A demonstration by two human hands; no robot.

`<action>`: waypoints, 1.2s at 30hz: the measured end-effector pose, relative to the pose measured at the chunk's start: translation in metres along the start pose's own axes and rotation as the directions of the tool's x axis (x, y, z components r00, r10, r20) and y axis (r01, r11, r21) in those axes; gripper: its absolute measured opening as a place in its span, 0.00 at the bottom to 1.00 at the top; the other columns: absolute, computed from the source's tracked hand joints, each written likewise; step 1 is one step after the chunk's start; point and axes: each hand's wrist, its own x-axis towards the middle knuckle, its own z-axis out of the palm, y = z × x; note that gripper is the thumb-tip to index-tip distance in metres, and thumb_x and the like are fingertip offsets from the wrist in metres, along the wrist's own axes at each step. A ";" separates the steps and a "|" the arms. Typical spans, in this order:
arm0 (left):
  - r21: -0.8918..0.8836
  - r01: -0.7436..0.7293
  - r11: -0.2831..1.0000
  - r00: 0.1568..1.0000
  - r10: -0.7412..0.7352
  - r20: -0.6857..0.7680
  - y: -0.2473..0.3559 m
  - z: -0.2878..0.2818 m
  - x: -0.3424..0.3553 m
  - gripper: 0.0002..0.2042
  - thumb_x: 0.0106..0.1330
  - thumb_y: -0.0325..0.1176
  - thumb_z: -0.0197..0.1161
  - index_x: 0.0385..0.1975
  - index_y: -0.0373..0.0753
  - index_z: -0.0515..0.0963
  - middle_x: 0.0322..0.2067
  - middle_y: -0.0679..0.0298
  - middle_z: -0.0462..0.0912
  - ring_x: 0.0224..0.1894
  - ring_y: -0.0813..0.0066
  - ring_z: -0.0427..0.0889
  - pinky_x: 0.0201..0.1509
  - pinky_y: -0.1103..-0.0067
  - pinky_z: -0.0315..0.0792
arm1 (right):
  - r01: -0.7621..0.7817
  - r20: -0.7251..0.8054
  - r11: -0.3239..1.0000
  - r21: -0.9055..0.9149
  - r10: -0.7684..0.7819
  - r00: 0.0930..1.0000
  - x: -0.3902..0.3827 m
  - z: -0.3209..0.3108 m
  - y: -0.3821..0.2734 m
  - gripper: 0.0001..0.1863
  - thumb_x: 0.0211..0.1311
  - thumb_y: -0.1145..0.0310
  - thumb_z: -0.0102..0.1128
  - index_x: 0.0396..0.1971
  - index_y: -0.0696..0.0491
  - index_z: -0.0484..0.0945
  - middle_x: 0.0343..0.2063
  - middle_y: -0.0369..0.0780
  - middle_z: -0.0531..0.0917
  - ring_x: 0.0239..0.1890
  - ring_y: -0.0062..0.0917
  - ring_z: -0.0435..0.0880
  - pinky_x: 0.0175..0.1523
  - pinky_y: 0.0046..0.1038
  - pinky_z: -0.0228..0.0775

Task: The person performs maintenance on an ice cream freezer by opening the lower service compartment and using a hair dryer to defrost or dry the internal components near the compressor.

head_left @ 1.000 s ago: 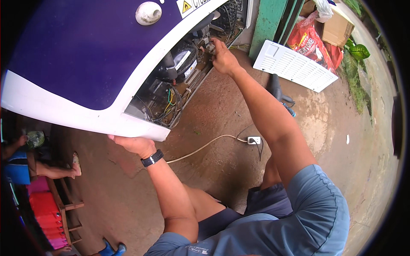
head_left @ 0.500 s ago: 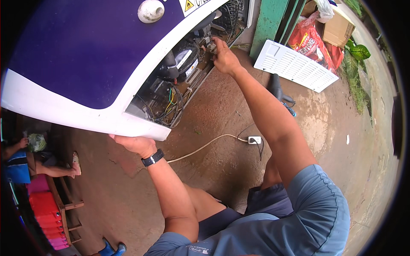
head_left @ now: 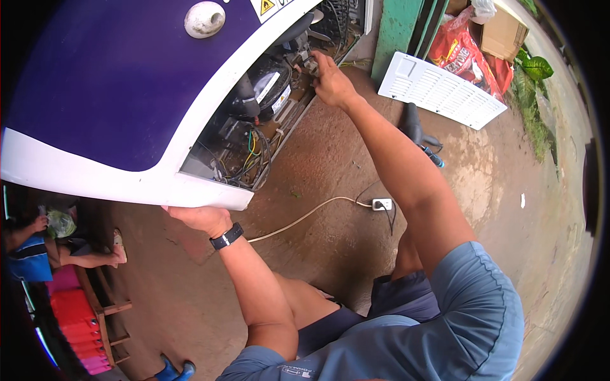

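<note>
A white and dark-purple freezer cabinet [head_left: 114,82] fills the upper left, its machine compartment exposed. Inside sit a black round compressor [head_left: 267,89], copper pipes and a tangle of wires [head_left: 251,152]. Against the cabinet's near white edge, my left hand [head_left: 202,219] is closed, with most of its fingers hidden by the edge. My right hand [head_left: 332,82] reaches to the compartment's far part beside the compressor. Its fingers are curled around a small part among the pipes, too hidden to name.
A white slotted panel [head_left: 441,89] leans by a green post [head_left: 397,38]. Near it lies a black hot-air blower-like tool [head_left: 416,127]. A power strip [head_left: 382,204] with a pale cord rests on the floor. Another person's leg [head_left: 95,256] and a wooden bench [head_left: 105,311] are at left.
The view has shifted slightly, so the cabinet appears a little further left. Both hands keep their places at the edge and in the compartment, with the right fingers moving only slightly.
</note>
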 end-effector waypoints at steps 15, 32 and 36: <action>-0.013 -0.061 0.998 0.998 0.061 -0.031 0.002 0.002 0.001 0.23 0.78 0.49 0.40 0.58 0.36 0.71 0.51 0.61 0.75 0.51 0.68 0.75 0.55 0.70 0.73 | 0.034 -0.190 0.974 0.222 0.009 0.982 -0.061 -0.021 -0.086 0.23 0.60 0.82 0.51 0.56 0.53 0.73 0.47 0.49 0.73 0.48 0.44 0.78 0.55 0.39 0.72; -0.041 -0.019 0.999 0.999 0.017 -0.047 0.001 0.002 -0.003 0.23 0.78 0.48 0.40 0.56 0.36 0.72 0.48 0.61 0.76 0.47 0.68 0.77 0.48 0.71 0.76 | -0.108 0.317 0.695 0.711 -0.180 0.931 -0.089 0.004 -0.133 0.38 0.54 0.88 0.49 0.70 0.61 0.58 0.62 0.51 0.67 0.45 0.35 0.84 0.53 0.30 0.75; -0.055 -0.039 0.998 0.999 0.037 -0.039 -0.006 -0.002 0.001 0.23 0.78 0.48 0.40 0.55 0.36 0.72 0.47 0.61 0.76 0.45 0.68 0.78 0.44 0.71 0.77 | -0.145 0.291 0.740 0.657 -0.071 0.954 -0.082 -0.017 -0.131 0.33 0.57 0.83 0.51 0.66 0.60 0.62 0.58 0.49 0.72 0.42 0.32 0.84 0.50 0.30 0.77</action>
